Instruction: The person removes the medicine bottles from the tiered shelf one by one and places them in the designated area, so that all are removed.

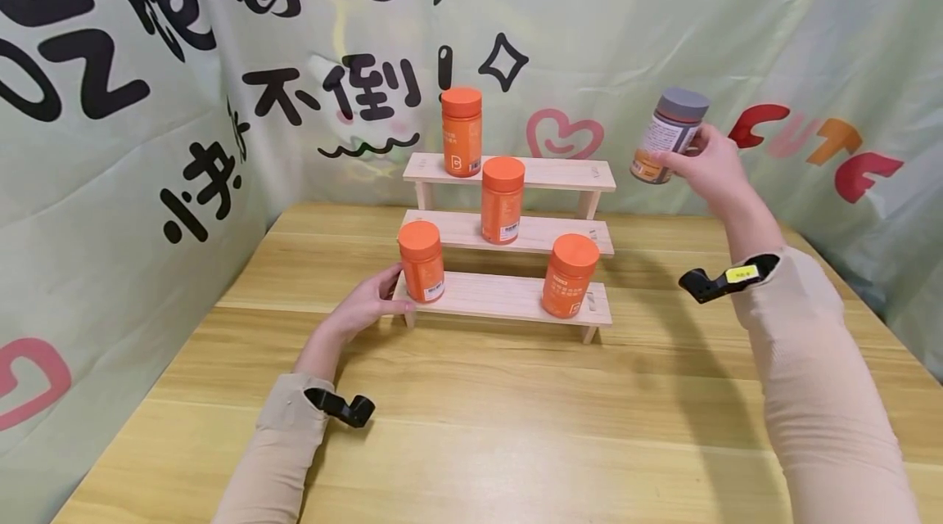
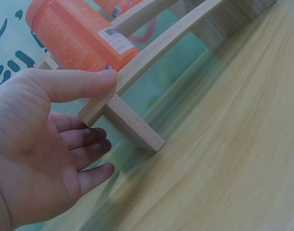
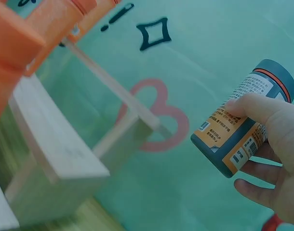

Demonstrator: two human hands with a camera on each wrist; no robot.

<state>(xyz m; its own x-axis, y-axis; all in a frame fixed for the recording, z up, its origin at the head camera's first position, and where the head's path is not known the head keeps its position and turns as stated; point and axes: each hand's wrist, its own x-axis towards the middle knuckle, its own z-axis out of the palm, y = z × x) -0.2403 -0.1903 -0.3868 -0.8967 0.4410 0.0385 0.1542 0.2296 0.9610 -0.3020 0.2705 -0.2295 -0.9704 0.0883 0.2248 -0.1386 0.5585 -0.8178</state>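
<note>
- A pale green fabric backdrop (image 1: 663,24) printed with black characters and pink hearts is hanging behind a wooden table (image 1: 516,426) of light, grained planks.
- One three-tier wooden step shelf (image 1: 508,295) of thin pale boards is standing on the table near its back edge.
- Four orange bottles, all cylindrical with orange lids, are sitting upright on it: one on the top step (image 1: 462,132), one on the middle step (image 1: 503,200), and two on the bottom step, at its left end (image 1: 421,260) and toward its right end (image 1: 570,275).
- The left hand (image 1: 366,309) is resting at the bottom step's left end, fingers loosely spread, thumb pressing the board's edge just beside the left bottle.
- The right hand (image 1: 710,160) is gripping one grey-capped bottle (image 1: 666,135), dark with an orange-and-white label, thumb and fingers curled round it, up in the air, slightly tilted, right of the top step.
</note>
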